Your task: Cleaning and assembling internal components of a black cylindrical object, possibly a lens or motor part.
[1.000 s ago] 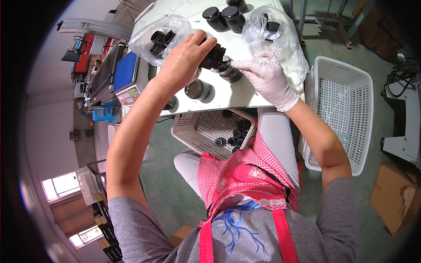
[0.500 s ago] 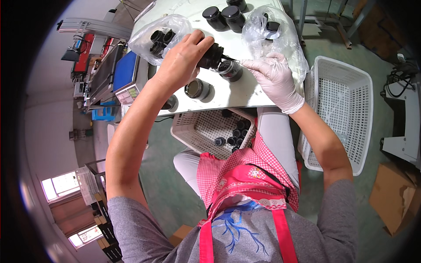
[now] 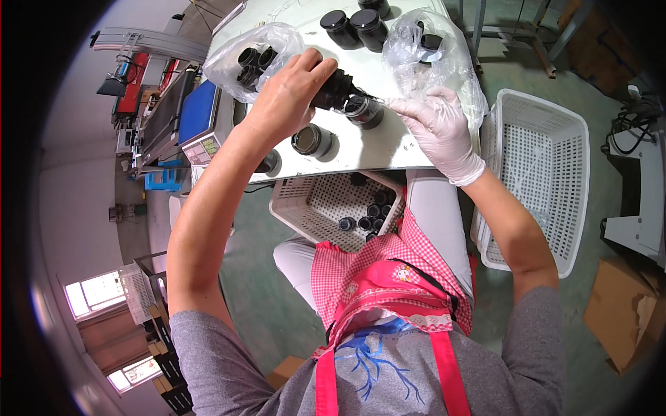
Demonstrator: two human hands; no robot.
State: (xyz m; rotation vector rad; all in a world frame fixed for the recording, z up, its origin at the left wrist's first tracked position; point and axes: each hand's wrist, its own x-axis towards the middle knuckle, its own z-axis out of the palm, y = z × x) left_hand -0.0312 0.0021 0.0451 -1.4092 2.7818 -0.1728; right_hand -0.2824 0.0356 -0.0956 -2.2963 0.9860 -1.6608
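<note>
My bare left hand [image 3: 286, 91] grips a small black jar [image 3: 333, 90], tilted with its mouth toward the right. My right hand [image 3: 438, 128], in a white glove, pinches a thin metal rod-like tool [image 3: 369, 96]; its dark-coated end is at the mouth of the tilted jar. Right beneath sits an open clear jar [image 3: 366, 116] with dark contents, partly covered by the jar above. Nearer me on the table stands another open jar [image 3: 311, 141] with a greyish inside. A further dark jar [image 3: 268, 162] is partly hidden by my left forearm.
Lidded black jars [image 3: 369, 29] stand at the table's far side. Plastic bags hold dark jars on the left [image 3: 229, 62] and a lidded jar on the right [image 3: 461, 76]. A white basket [image 3: 305, 215] with black pieces is below the table edge; another basket [image 3: 579, 180] stands right.
My right hand has shifted slightly right and nearer me, drawing the tool a little out from the jar mouth. My left hand with its jar has barely moved.
</note>
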